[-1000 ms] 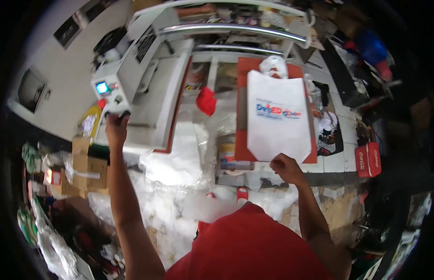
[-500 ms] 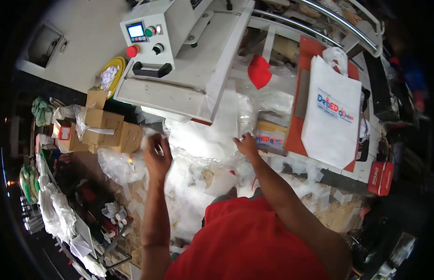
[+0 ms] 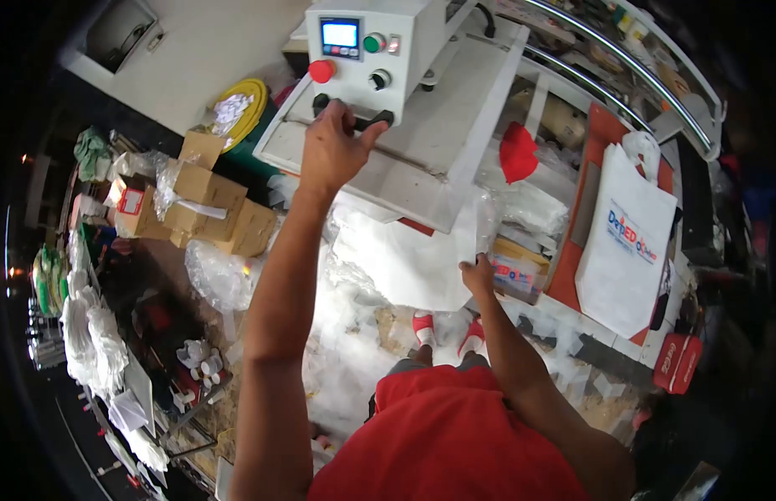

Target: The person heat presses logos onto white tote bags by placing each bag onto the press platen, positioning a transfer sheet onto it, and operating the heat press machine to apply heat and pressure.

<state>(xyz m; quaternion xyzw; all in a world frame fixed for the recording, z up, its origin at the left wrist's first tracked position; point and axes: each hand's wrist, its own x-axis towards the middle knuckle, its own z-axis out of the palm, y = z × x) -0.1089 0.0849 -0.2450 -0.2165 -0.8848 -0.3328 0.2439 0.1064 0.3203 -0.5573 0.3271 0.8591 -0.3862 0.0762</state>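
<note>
My left hand (image 3: 334, 146) is closed over the black handle (image 3: 373, 115) on the front of a heat press (image 3: 421, 159) with a lit display. White fabric (image 3: 405, 259) hangs out from beneath the press's front and right edges. At its right corner my right hand (image 3: 480, 274) has its fingers closed, seemingly pinching the fabric's edge; the fingertips are partly hidden. A white printed tote bag (image 3: 626, 242) lies on a red-brown board (image 3: 565, 284) to the right of that hand.
Cardboard boxes (image 3: 206, 200) and clear plastic wrap (image 3: 221, 275) stand at the left. A yellow-rimmed bin (image 3: 253, 117) is behind them. Red cloth (image 3: 517, 153) hangs by the frame at right. White scraps cover the floor around my feet. A red box (image 3: 679, 363) stands at far right.
My left hand has gone up from beside the boxes to the press handle and closed on it. The view has shifted, and the white fabric now reaches further out at the right beside my right hand.
</note>
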